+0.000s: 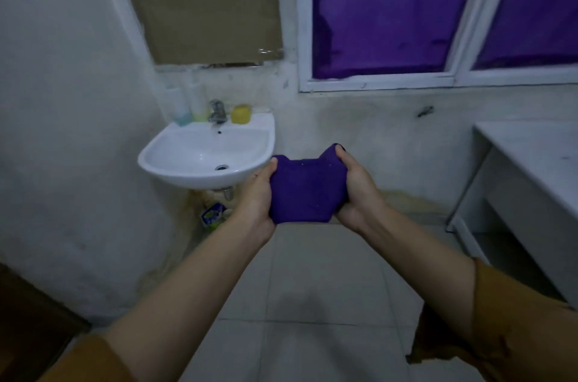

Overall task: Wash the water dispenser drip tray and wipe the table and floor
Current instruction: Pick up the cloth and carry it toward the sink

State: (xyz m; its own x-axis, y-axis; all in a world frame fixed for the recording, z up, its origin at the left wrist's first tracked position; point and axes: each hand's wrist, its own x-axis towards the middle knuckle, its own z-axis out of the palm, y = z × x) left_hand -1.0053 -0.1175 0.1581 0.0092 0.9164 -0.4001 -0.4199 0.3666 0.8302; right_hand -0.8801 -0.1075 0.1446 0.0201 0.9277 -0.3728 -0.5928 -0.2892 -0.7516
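Fingers of the left hand (258,194) and right hand (356,191) curl tightly around a bunched purple cloth (305,191), held between them above the tiled floor (312,303), the white wall-mounted ceramic sink (206,156) at ten o'clock.

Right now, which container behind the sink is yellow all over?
The squat yellow cup just right of the tap; the two tall bottles left of the tap are whitish with only coloured bottoms.
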